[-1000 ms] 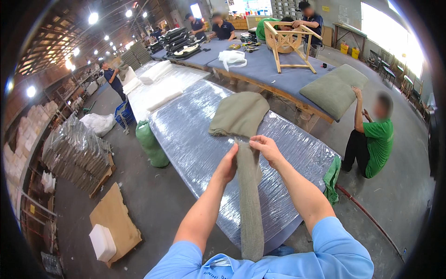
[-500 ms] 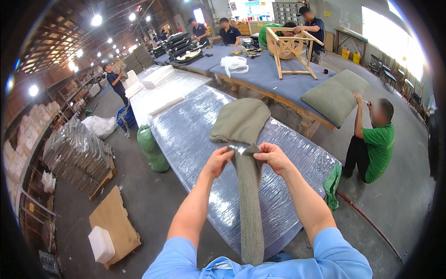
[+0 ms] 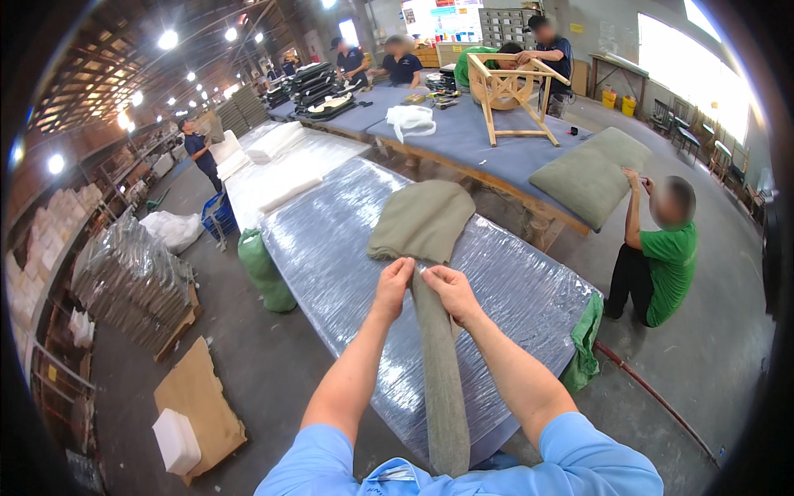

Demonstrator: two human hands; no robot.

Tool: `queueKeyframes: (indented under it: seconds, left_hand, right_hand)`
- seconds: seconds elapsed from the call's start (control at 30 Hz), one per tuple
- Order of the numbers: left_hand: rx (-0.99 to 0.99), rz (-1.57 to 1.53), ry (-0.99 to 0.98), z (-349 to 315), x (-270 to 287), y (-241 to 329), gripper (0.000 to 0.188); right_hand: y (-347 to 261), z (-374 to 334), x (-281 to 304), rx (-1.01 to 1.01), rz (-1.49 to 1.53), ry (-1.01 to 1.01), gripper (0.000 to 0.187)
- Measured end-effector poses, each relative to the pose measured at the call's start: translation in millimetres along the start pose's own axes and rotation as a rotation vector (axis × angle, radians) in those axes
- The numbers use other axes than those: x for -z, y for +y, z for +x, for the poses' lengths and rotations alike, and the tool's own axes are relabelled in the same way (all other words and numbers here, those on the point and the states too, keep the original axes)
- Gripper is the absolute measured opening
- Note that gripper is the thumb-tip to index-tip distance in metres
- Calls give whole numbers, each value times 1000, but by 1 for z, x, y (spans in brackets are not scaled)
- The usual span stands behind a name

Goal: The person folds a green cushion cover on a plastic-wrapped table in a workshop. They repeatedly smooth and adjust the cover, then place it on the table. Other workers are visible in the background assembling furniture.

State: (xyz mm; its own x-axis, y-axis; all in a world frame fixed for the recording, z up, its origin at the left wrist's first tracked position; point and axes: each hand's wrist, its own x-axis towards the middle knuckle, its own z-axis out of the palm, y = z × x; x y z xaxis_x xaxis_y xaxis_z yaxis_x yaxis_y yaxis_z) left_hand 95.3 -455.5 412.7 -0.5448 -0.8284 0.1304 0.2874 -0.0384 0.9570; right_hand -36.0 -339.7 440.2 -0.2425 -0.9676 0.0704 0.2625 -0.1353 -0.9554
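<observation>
An olive-grey fabric cover (image 3: 422, 217) lies on the plastic-wrapped table (image 3: 331, 236) in front of me. Its wide, rounded part is on the far side, and a long narrow strip (image 3: 442, 388) of the same cloth runs back toward my body. Where the two parts meet, my left hand (image 3: 394, 288) pinches the cloth between thumb and fingers. Close beside it, my right hand (image 3: 452, 294) also pinches the cloth, with the strip passing beneath it. The fingertips nearly touch, and the exact edge between them is mostly hidden.
Right of me a person in green crouches at a grey-green cushion (image 3: 591, 178) on the blue-covered table (image 3: 463, 136). A wooden chair frame (image 3: 517, 99) stands there too. A green sack (image 3: 265, 269) leans by my table's left side; white foam pieces (image 3: 277, 142) lie at its far end.
My hands have come closer together, the right one moving left and slightly down. The spread cloth edge and shiny gap between them are now closed up. My view has shifted slightly.
</observation>
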Motion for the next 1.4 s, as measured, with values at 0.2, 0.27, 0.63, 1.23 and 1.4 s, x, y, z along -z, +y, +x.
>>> queueKeyframes:
  seconds: [0.2, 0.27, 0.63, 1.23, 1.4]
  left_hand:
    - [130, -26, 165, 15, -18, 3, 42]
    - [150, 30, 187, 21, -15, 6, 50]
    - [-185, 664, 401, 40, -42, 3, 76]
    - [419, 100, -282, 27, -37, 10, 81]
    - [438, 60, -229, 5, -22, 8, 78]
  right_hand:
    - [0, 3, 2, -61, -150, -1, 31]
    - [-3, 6, -2, -93, -192, -14, 30]
    - [7, 4, 3, -11, -351, 95, 30]
    - [19, 7, 52, 378, -341, 526, 28]
    - [18, 9, 32, 235, -280, 519, 35]
